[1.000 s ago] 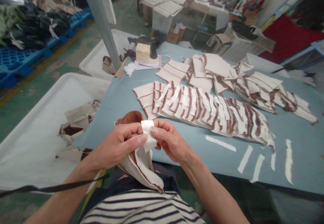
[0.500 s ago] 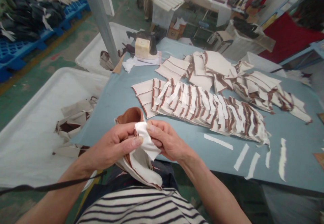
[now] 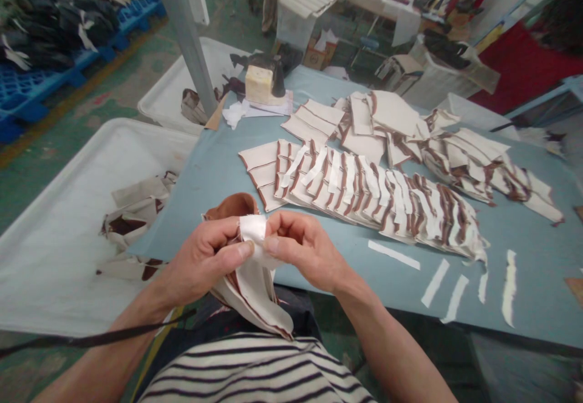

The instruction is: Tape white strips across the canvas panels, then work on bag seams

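Close to my body, my left hand pinches the left edge of a short white strip, together with the cream fabric piece under it. That fabric piece has brown edging and a brown lining that shows at its curled top; its lower end hangs over my lap. On the other side my right hand grips the strip's right part between thumb and bent forefinger. The fingertips hide part of the strip, and I cannot tell how it is attached.
Overlapping cream panels with white strips lie in a row on the blue table. Loose strips lie at its front right. More cream pieces are heaped behind. A white bin with sewn pieces stands left, near a grey post.
My right fingers have shifted on the white strip, and its loose lower end, which hung down to the right, is now folded up under my fingers. My left hand keeps its hold.
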`<state>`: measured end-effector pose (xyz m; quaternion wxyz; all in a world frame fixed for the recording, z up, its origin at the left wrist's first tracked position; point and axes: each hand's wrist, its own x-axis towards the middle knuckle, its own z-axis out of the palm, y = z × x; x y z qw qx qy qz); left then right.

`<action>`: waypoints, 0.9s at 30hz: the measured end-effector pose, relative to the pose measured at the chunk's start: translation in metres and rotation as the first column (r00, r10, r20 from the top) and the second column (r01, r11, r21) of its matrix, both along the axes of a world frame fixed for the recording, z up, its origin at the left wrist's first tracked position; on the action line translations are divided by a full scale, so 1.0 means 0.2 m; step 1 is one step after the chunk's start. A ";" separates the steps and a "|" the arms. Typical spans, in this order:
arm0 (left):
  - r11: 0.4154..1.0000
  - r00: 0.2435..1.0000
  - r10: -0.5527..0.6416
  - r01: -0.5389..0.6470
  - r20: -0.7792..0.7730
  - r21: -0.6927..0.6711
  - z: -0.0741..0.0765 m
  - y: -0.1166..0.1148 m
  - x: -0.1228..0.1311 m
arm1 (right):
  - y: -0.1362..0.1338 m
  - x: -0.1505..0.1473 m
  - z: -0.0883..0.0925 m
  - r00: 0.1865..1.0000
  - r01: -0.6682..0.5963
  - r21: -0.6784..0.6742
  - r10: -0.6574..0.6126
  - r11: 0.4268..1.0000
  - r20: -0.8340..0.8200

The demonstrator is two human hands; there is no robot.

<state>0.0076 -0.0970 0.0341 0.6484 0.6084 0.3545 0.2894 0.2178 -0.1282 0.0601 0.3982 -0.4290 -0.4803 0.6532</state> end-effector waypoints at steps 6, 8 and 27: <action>1.000 1.000 -0.007 0.007 -0.012 0.022 0.02 -0.01 0.01 | 0.01 0.01 0.01 1.000 -0.003 -0.040 0.002 0.999 -0.026; 1.000 1.000 -0.018 0.018 -0.001 -0.005 0.02 -0.01 0.01 | 0.01 0.01 0.02 0.998 -0.048 -0.059 0.045 0.997 -0.044; 0.924 0.997 -0.067 0.075 0.036 -0.374 -0.01 -0.02 -0.05 | 0.04 0.03 0.08 0.844 -0.183 0.304 -0.009 0.935 0.536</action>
